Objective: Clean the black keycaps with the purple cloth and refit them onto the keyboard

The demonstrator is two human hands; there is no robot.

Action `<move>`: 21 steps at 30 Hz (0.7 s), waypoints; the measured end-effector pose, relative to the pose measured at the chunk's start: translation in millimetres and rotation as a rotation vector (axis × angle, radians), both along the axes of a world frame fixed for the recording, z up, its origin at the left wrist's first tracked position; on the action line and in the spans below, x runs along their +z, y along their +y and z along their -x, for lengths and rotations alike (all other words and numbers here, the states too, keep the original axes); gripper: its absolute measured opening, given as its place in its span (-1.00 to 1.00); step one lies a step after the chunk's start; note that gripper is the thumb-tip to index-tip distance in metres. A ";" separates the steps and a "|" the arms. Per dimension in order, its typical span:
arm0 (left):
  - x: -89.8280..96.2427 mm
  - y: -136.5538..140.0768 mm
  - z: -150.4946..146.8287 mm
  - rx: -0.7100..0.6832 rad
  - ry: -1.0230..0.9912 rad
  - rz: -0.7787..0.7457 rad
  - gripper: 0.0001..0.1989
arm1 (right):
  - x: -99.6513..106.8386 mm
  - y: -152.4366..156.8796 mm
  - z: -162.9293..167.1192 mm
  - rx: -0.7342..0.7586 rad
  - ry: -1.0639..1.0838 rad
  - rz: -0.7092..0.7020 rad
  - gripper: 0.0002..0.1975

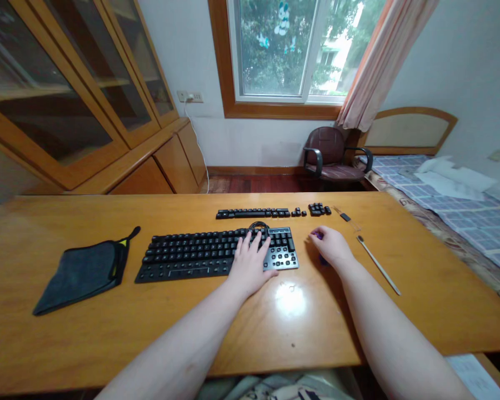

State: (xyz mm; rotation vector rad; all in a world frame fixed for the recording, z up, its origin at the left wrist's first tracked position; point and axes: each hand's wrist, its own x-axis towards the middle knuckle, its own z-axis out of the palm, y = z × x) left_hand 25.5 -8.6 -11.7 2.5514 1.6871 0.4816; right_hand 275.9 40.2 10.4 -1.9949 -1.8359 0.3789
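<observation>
A black keyboard [191,253] lies on the wooden desk with its keys gone along the bottom row and on part of the right-hand block, where bare switches show. Across its right half rests my left hand [250,258], palm down with fingers spread. My right hand [332,245] is just beyond the keyboard's right end, its fingers closed on a small purple lump [324,260]. Most of that lump is hidden under the hand, so its kind is unclear. Behind the keyboard, a coiled black cable [259,225] touches its back edge.
Loose black keycaps [254,213] stand in rows near the desk's far edge, with a number-pad group [319,209] at their right. A wire tool with a black handle [345,217] and a thin brush [379,265] lie rightward. A grey cloth [87,266] lies left.
</observation>
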 end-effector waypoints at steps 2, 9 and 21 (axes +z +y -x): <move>-1.4 1.2 -2.6 0.020 0.001 -0.011 -0.12 | -6.4 2.3 1.0 0.025 0.017 -0.022 -0.82; 0.5 -11.6 -24.6 -0.096 -0.070 -0.129 -0.34 | -23.6 6.6 15.1 0.028 0.014 -0.167 -0.80; 13.7 -16.4 -17.3 -0.300 -0.462 -0.124 -0.72 | 13.0 76.0 7.3 -0.264 -0.188 -0.054 -0.70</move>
